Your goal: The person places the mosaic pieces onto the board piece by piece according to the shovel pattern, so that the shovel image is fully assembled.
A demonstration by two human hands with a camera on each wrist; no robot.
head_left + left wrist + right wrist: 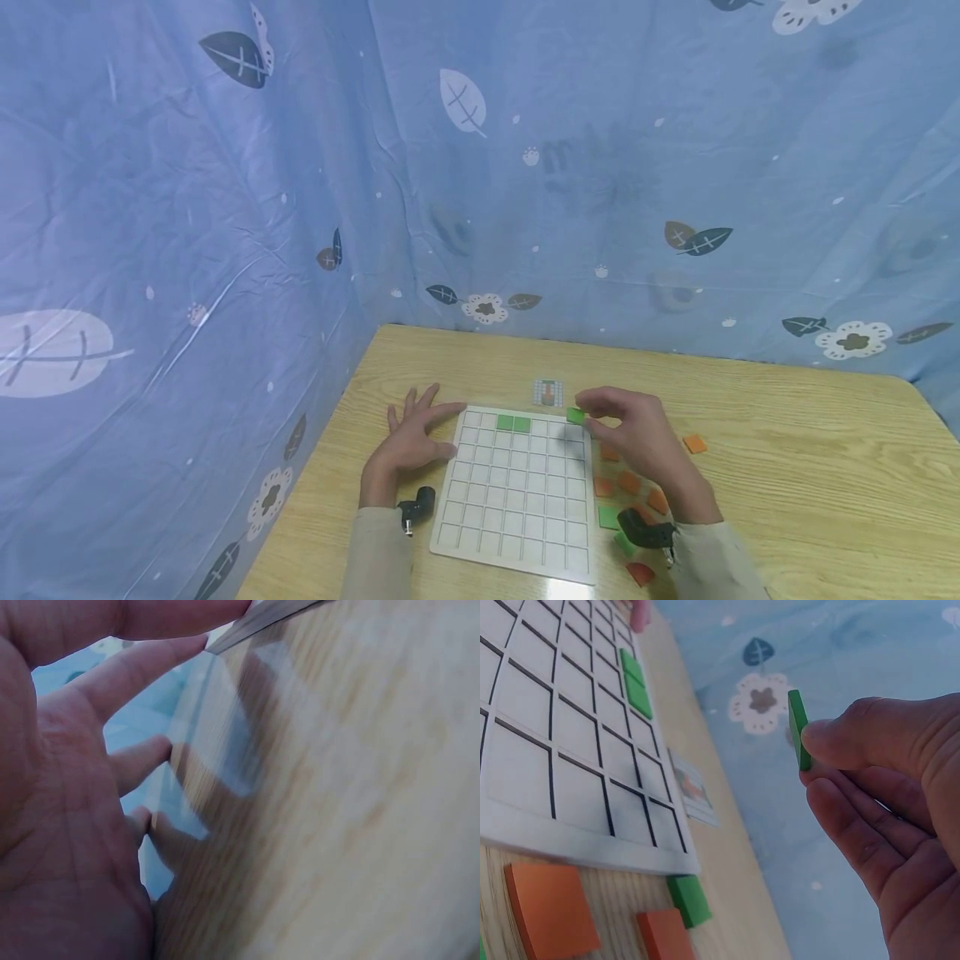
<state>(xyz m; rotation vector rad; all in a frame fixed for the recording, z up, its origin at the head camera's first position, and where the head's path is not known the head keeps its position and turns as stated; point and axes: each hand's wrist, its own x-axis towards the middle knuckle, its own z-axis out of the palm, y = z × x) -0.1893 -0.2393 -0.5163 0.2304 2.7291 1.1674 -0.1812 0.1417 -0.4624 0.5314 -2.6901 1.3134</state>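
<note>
Grid board (pixel 517 500) touches your spread left hand (pixel 411 442). Near the board's far-right corner, your right hand (pixel 633 433) pinches a green tile (pixel 575 415).

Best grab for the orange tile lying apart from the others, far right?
Probably a fingertip pinch on two opposite edges, coming down from above. The orange tile lies flat on the table, so its underside offers no hold; it is thin, so only shallow edges are available. No neighbouring tile blocks those edges.
</note>
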